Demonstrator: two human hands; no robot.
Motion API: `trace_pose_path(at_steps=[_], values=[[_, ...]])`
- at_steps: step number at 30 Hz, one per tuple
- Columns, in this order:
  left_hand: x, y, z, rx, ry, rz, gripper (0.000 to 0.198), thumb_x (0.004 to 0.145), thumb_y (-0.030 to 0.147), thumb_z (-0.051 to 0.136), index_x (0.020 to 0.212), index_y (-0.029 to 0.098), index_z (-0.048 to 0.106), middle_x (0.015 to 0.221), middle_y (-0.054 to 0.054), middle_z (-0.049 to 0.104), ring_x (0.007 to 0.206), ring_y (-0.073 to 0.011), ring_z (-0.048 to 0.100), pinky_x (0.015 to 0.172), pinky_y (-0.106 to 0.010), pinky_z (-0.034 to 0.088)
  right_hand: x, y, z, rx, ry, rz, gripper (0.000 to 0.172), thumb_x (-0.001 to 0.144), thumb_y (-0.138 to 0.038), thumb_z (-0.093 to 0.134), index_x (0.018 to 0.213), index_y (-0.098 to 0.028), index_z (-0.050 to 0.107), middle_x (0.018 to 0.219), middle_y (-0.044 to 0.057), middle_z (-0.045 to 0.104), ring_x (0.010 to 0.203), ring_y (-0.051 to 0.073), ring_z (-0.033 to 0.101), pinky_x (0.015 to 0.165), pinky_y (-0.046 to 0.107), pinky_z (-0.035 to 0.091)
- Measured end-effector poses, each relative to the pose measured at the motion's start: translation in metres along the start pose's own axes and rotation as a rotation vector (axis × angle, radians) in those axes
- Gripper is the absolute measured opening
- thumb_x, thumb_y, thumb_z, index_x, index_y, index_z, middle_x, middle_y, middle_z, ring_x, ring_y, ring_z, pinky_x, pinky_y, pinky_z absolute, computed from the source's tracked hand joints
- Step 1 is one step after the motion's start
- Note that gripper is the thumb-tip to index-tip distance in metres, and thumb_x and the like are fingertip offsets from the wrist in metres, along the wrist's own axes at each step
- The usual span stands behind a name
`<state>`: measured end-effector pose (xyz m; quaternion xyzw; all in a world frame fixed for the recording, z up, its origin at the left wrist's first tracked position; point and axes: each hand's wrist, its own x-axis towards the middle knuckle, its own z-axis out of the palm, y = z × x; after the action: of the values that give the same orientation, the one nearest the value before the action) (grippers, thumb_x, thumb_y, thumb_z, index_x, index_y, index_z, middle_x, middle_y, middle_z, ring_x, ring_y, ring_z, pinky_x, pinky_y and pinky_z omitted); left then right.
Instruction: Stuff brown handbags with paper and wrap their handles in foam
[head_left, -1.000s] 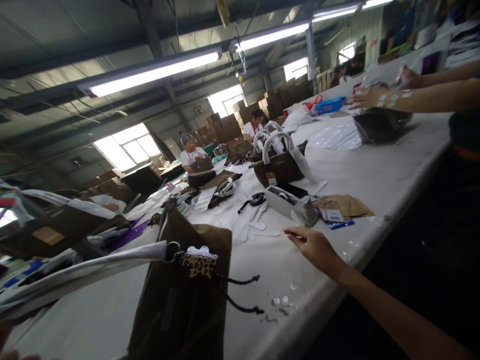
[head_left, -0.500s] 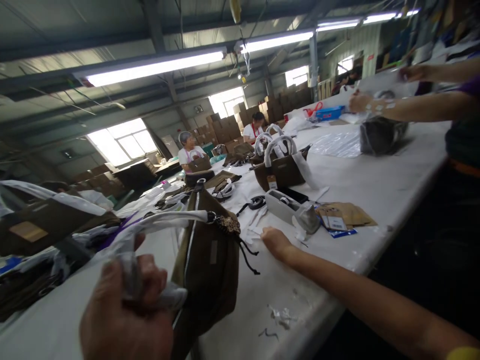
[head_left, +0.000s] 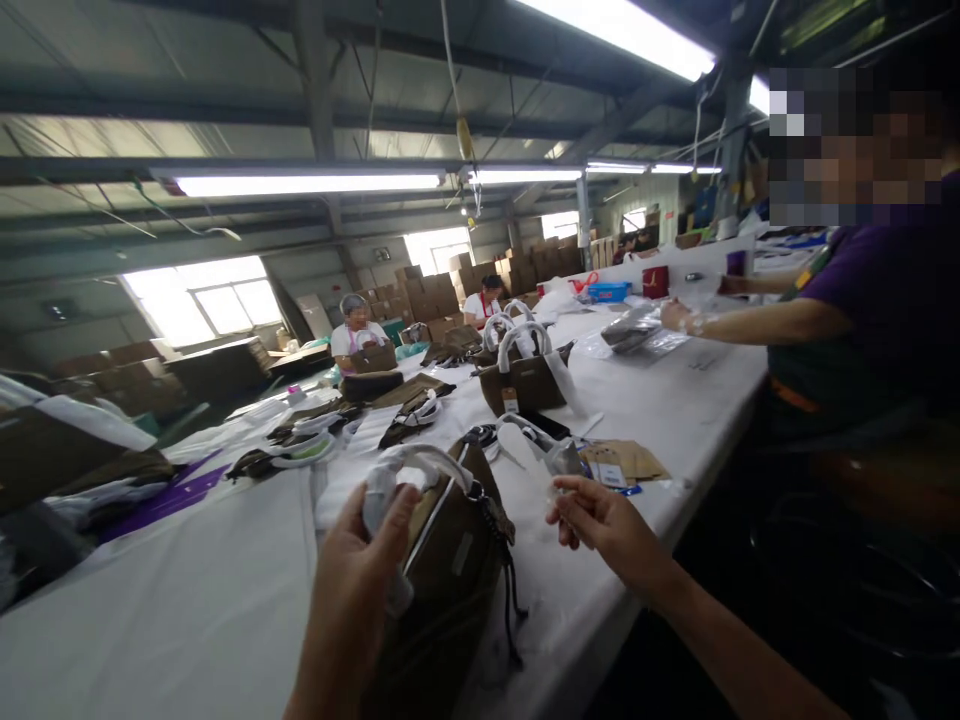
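In the head view, my left hand point(head_left: 367, 570) is closed around the white-wrapped handle point(head_left: 424, 455) of a dark olive handbag point(head_left: 446, 570). The bag stands tilted at the table's near edge, its silver zipper along the top and a charm with black cords point(head_left: 506, 560) hanging at its side. To the right of the bag, my right hand point(head_left: 600, 520) is raised with thumb and fingers pinched on a thin white strip point(head_left: 529, 455). The strip's exact material is blurred.
Another olive handbag point(head_left: 525, 385) with wrapped handles stands farther along the white table point(head_left: 225, 590). Brown paper packets point(head_left: 630, 460) lie near the right edge. A co-worker in a purple sleeve point(head_left: 847, 280) handles a plastic-wrapped item point(head_left: 634, 325). Flat bag pieces point(head_left: 412, 405) lie left.
My right hand has lifted off the table and come nearer the bag, now with a white strip in its fingers. My left hand still holds the handle. The view has turned right.
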<state>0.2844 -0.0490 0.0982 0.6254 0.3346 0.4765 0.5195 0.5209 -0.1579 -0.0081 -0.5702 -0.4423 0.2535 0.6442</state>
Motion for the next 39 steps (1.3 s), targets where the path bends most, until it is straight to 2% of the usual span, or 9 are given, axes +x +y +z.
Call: trace_pose_path(at_steps=[7,12,15,19,24,30,33,36,39], values=[[-0.011,-0.003,0.021,0.276,-0.239,0.159,0.049,0.082,0.050,0.072,0.120,0.021,0.065,0.110,-0.006,0.073,0.078,-0.0171,0.063,0.065,-0.024,0.048,-0.049,-0.025,0.021,0.208,-0.201,0.120,0.043,0.089,-0.053,0.067,0.107,-0.015,0.061,0.082,0.005,0.070,0.060,0.012,0.064,0.057,0.024,0.048],[-0.012,-0.004,0.021,0.375,-0.248,0.244,0.025,0.085,0.036,0.068,0.104,0.019,0.066,0.093,-0.003,0.074,0.082,-0.0184,0.065,0.073,-0.025,0.049,-0.057,-0.028,0.040,0.215,-0.403,0.072,0.044,0.092,-0.055,0.062,0.110,-0.015,0.061,0.081,0.004,0.070,0.057,0.009,0.062,0.053,0.020,0.045],[-0.009,0.002,0.016,0.394,-0.273,0.300,0.031,0.084,0.038,0.071,0.108,0.019,0.067,0.092,-0.002,0.072,0.080,-0.0167,0.063,0.071,-0.024,0.047,-0.051,-0.030,0.051,0.187,-0.344,0.066,0.048,0.093,-0.059,0.057,0.107,-0.013,0.063,0.075,0.003,0.068,0.042,0.004,0.049,0.040,0.017,0.030],[-0.005,0.009,0.009,0.303,-0.315,0.194,0.046,0.091,0.059,0.056,0.094,0.015,0.069,0.054,0.004,0.051,0.049,-0.0095,0.045,0.048,-0.019,0.034,-0.036,-0.035,0.062,0.209,-0.278,0.159,0.060,0.088,-0.066,0.059,0.107,-0.009,0.065,0.058,-0.001,0.061,0.033,0.003,0.036,0.034,0.018,0.018],[-0.014,0.004,0.013,0.141,-0.386,0.075,0.056,0.092,0.067,0.047,0.077,0.015,0.062,0.054,0.003,0.053,0.039,-0.0071,0.042,0.038,-0.018,0.028,-0.028,-0.050,0.082,0.362,-0.321,0.131,0.051,0.090,-0.060,0.062,0.106,-0.012,0.065,0.058,-0.003,0.059,0.037,0.002,0.035,0.036,0.016,0.019],[-0.020,0.000,0.009,0.210,-0.349,-0.058,0.074,0.090,0.078,0.030,0.063,0.016,0.060,0.048,-0.002,0.056,0.040,-0.0132,0.052,0.039,-0.021,0.037,-0.028,-0.070,0.096,0.528,-0.274,0.074,0.041,0.090,-0.056,0.065,0.090,-0.015,0.064,0.058,-0.004,0.055,0.039,0.001,0.033,0.038,0.016,0.019],[-0.011,0.001,0.003,0.181,-0.287,-0.012,0.062,0.085,0.075,0.049,0.068,0.016,0.062,0.056,0.000,0.059,0.051,-0.0140,0.056,0.047,-0.021,0.043,-0.029,-0.077,0.091,0.428,-0.322,0.050,0.044,0.093,-0.058,0.059,0.094,-0.015,0.064,0.060,-0.002,0.059,0.037,0.001,0.033,0.037,0.017,0.018],[-0.003,0.005,0.002,0.154,-0.261,0.089,0.047,0.080,0.062,0.068,0.072,0.016,0.067,0.063,0.001,0.061,0.061,-0.0128,0.057,0.056,-0.019,0.046,-0.035,-0.085,0.082,0.184,-0.345,0.010,0.044,0.094,-0.058,0.054,0.104,-0.016,0.063,0.072,0.002,0.068,0.039,0.005,0.046,0.039,0.017,0.030],[-0.001,0.014,0.003,0.152,-0.228,0.146,0.039,0.080,0.054,0.072,0.077,0.015,0.073,0.070,0.000,0.068,0.066,-0.0128,0.060,0.061,-0.019,0.049,-0.047,-0.095,0.072,-0.136,-0.151,-0.107,0.035,0.096,-0.051,0.054,0.111,-0.020,0.060,0.075,0.002,0.070,0.046,0.011,0.058,0.046,0.021,0.043]])
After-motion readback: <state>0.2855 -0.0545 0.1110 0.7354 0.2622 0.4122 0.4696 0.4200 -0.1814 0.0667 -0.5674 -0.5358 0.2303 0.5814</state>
